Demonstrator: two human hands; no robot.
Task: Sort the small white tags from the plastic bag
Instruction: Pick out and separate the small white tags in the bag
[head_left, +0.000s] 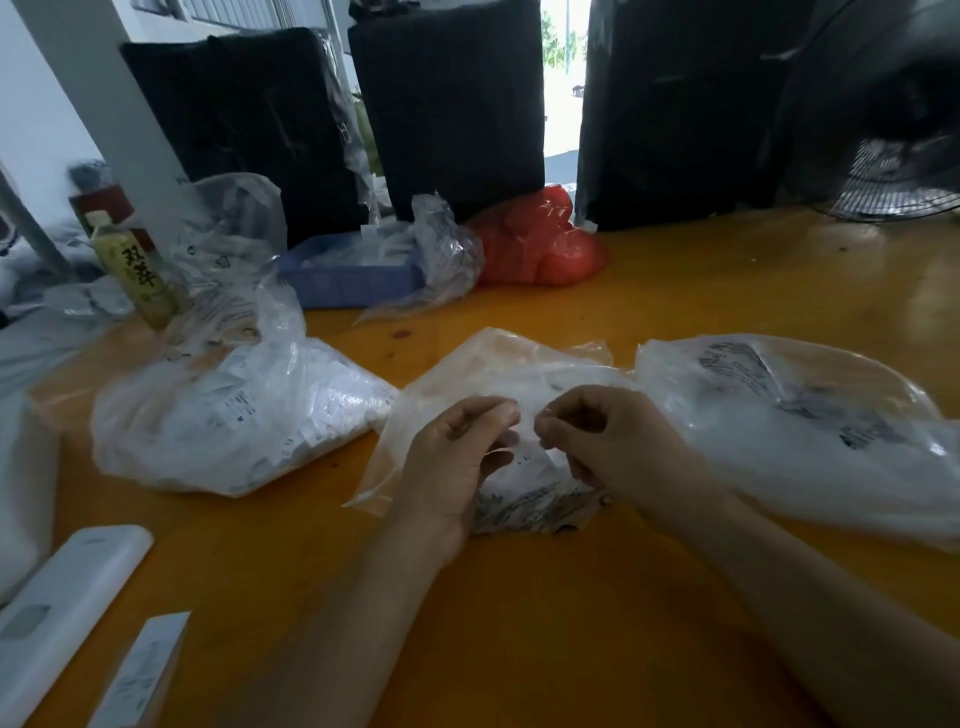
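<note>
Centrally, a clear plastic bag (498, 374) lies on the orange table (519, 623), crumpled, with small white tags (524, 499) bearing dark print visible through its lower part. Both hands work at the bag's middle. The left hand (452, 467) has its fingers curled, thumb and forefinger pinching a fold of the film. The right hand (597, 436) is likewise curled, its fingertips (545, 428) pinching the same film just beside the left fingers; whether either pinch also takes a tag cannot be told through the blur.

At 9 o'clock from the hands rests a second clear bag (234, 415), full of white printed tags. At 3 o'clock lies a third clear bag (810, 431), larger, with black print on its film, touching the central bag's right edge.

At 11 o'clock stands a yellow-green drink bottle (137, 270) with dark characters on its label, upright, near the table's left edge. At 12 o'clock sits a blue tray (348, 283) with loose plastic film draped over its right end, and just beside that a red plastic bag (535, 244). Behind these stand three dark wrapped bundles (452, 104).

At 7 o'clock, a white oblong device (67, 608) lies on the table, with a white printed strip (140, 675) beside it. A fan (893, 171) shows at 2 o'clock.
</note>
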